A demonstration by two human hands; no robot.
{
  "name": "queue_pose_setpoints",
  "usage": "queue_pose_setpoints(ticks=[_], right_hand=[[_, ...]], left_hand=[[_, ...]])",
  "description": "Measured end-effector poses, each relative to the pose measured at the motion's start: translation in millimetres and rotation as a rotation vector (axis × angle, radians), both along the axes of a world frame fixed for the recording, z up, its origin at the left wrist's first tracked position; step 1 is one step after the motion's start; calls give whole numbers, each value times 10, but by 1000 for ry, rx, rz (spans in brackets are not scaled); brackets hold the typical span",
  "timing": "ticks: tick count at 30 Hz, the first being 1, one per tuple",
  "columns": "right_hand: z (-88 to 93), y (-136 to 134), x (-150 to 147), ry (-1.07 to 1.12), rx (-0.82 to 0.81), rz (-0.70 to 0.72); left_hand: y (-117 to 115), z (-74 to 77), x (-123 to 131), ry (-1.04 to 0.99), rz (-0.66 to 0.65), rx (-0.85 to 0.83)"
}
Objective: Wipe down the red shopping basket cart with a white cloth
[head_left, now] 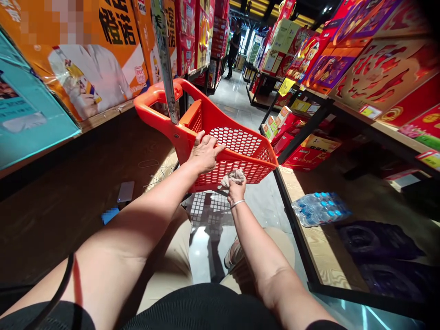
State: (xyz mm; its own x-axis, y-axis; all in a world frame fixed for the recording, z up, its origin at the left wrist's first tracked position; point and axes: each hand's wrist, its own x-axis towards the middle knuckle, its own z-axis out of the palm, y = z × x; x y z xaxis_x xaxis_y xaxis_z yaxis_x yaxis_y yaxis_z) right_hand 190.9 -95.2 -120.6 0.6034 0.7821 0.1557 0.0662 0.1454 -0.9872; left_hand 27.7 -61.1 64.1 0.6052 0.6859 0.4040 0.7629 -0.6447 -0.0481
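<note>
A red plastic shopping cart [237,160] with perforated sides stands in front of me, its looped handle [154,103] toward the upper left. My left hand [203,153] is closed over the near top rim, fingers hooked on the edge. Lower and to the right, my right hand [237,189] grips a crumpled greyish cloth [234,177] against the outside of the near side wall. A worn metal pole [167,64] rises by the handle. The cart's interior shows only its perforated far wall.
Shelves of boxed goods [120,59] line the left, with a phone [125,191] and a thin cable on the lower shelf. On the right lower shelf lies a pack of water bottles [319,208]. A person [234,48] stands far down the aisle.
</note>
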Motion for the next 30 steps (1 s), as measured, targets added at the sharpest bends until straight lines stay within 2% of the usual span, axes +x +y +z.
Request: queue_pose_setpoints(ticks=[2, 4, 6, 8, 11, 15, 18, 20, 22, 24, 27, 30], right_hand=[[83, -29, 140, 296, 11, -188], [185, -99, 388, 482, 11, -375], [252, -188, 629, 499, 6, -491], [254, -251, 735, 488, 1, -541], [156, -235, 525, 499, -28, -481], [86, -94, -93, 525, -50, -260], [238, -83, -321, 512, -6, -146], [422, -150, -263, 483, 66, -96], [637, -244, -69, 377, 172, -54], [850, -322, 194, 74, 236, -52], [1091, -356, 543, -569, 148, -108], [1177, -311, 646, -891, 2, -81]], left_hand=[[-13, 11, -29, 2, -2, -12], [-15, 2, -56, 1, -5, -11], [-4, -23, -76, -9, -15, 15], [12, -54, -87, -26, -27, 44], [22, -76, -87, -35, -32, 49], [3, -54, -91, -25, -22, 25], [-12, -31, -118, -9, -19, 12], [-18, -23, -136, -2, -9, 10], [-21, -22, -145, -6, -2, 9], [-21, -27, -145, -16, -3, 4], [-16, -42, -132, -36, -11, -2], [-15, -49, -116, -44, -12, 2]])
